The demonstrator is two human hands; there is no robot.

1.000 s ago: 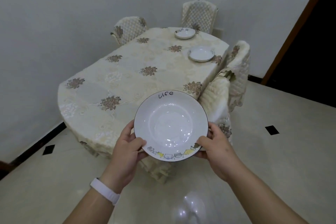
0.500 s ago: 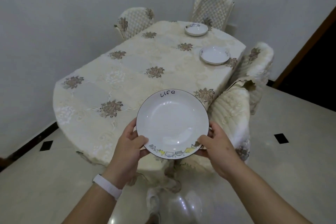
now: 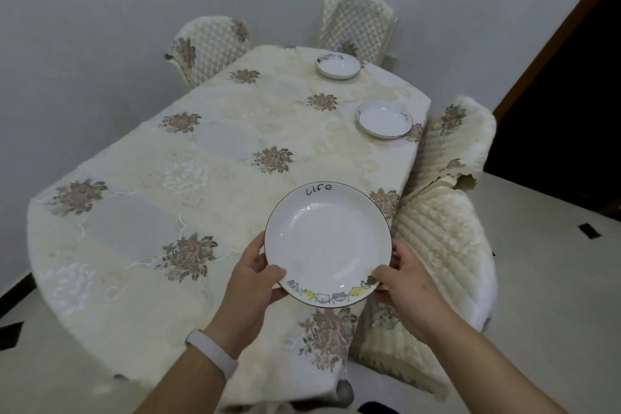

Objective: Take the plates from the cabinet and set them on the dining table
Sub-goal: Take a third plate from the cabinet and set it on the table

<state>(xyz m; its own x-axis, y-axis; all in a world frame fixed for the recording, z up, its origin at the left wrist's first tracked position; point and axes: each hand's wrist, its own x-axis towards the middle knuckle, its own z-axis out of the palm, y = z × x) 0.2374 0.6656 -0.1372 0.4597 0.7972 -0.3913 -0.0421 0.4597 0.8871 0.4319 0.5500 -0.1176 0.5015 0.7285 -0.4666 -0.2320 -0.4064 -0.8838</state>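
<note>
The person has come closer in the last second: the plate (image 3: 327, 242), which was before in front of the dining table (image 3: 201, 178), is now over its near right edge, beside the covered chair (image 3: 443, 262). The left hand (image 3: 255, 282) and the right hand (image 3: 408, 282) pinch the rim at both sides, thumbs on top and fingers under. I think it does not yet rest on the cloth. A second plate (image 3: 384, 118) lies at the right edge and a third plate (image 3: 337, 65) at the far end, so this one needs only lowering.
</note>
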